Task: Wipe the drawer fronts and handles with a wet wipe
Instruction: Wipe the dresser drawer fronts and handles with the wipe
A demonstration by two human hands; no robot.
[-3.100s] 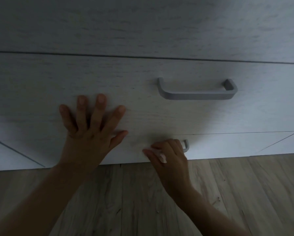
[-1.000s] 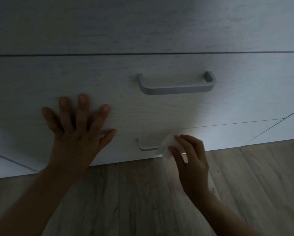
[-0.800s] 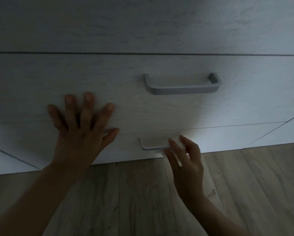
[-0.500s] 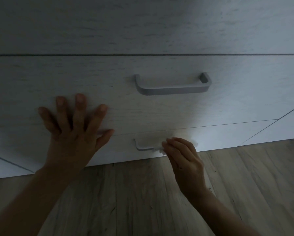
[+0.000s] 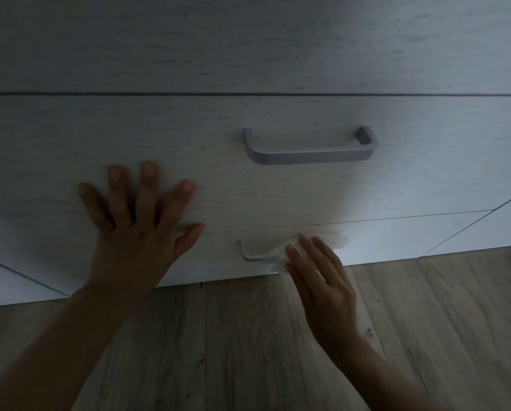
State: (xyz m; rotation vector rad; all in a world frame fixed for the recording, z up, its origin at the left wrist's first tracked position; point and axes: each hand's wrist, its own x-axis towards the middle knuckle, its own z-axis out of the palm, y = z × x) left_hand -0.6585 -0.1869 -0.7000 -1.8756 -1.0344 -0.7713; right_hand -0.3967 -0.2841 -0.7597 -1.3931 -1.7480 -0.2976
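Here the wooden floor lies below both hands, and the middle drawer front rises above the working hand. The low bottom drawer front sits directly under its fingertips. The upper handle is well above that hand and bare. The lower handle runs sideways, its long axis level, with only its left end showing clear of the cloth.

The left hand lies flat and spread on the middle front, off to the left, holding nothing. The right hand, plainly the nearer one, has its fingers nearly straight and presses the wet wipe against the handle's right part. It pinches nothing.

The unwiped length lies leftward from the fingertips, so the next stroke would likely run along the bar that way.
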